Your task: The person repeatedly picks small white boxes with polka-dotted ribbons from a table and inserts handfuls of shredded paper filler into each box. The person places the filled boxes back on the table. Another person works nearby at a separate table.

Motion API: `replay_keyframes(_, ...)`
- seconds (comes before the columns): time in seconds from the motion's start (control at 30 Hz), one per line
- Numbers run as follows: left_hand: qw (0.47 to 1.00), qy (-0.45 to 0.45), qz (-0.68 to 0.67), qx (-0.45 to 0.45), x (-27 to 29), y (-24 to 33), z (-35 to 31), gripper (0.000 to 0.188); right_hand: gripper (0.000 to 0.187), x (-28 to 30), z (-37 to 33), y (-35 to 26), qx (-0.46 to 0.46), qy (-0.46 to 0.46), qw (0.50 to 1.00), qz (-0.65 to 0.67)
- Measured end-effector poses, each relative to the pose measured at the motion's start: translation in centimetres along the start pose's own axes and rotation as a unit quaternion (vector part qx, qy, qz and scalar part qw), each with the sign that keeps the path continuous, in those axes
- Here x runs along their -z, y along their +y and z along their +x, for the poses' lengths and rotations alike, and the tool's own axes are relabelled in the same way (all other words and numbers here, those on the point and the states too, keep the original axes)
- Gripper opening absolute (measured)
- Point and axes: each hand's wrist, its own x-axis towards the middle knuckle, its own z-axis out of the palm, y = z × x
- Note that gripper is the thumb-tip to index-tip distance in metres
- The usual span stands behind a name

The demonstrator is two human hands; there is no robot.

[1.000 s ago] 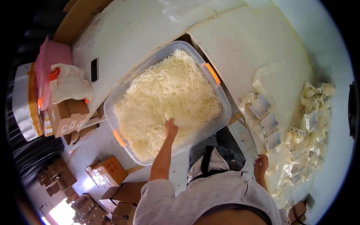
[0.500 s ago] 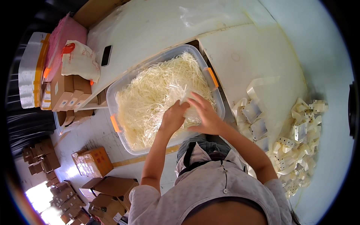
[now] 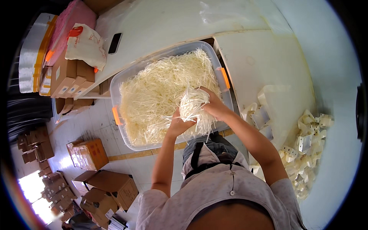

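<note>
A clear plastic bin (image 3: 134, 147) with orange latches is filled with pale cream shredded paper (image 3: 153, 92). Over its near right part, a loose bundle of paper shreds (image 3: 193, 102) is gathered between both my hands. My left hand (image 3: 179, 123) cups the bundle from its lower left side, thumb toward the middle. From the right, my right hand (image 3: 215, 105) wraps its fingers round the other side. Some strands dangle below the bundle toward my waist. The fingertips are partly buried in the strands.
A white table (image 3: 264, 57) borders the bin, with a phone (image 3: 115, 43), a cloth bag (image 3: 86, 46) and brown boxes (image 3: 65, 76) at left. White ribbons and small cards (image 3: 303, 153) lie heaped at right. Cardboard cartons (image 3: 111, 188) stand on the floor lower left.
A fuller bundle of shreds is now between my hands, lifted nearer to me. My right hand has closed in on it from a spread pose. The view has shifted slightly.
</note>
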Motion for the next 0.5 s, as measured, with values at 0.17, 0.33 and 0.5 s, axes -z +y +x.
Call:
replay_keyframes(0.17,0.997,0.016,0.068,0.020,1.6,-1.5,0.1,0.053,0.024,1.1,0.2,0.6,-0.015,0.087,0.995,0.037)
replay_keyframes(0.33,0.992,-0.057,0.111,0.028,3.3,0.0,0.4,0.047,0.031,3.2,0.1,0.6,-0.008,0.138,0.982,0.129)
replay_keyframes(0.5,0.964,-0.002,0.263,0.030,6.0,-3.6,2.2,0.045,0.037,5.7,-0.9,0.9,0.024,0.172,0.964,0.203)
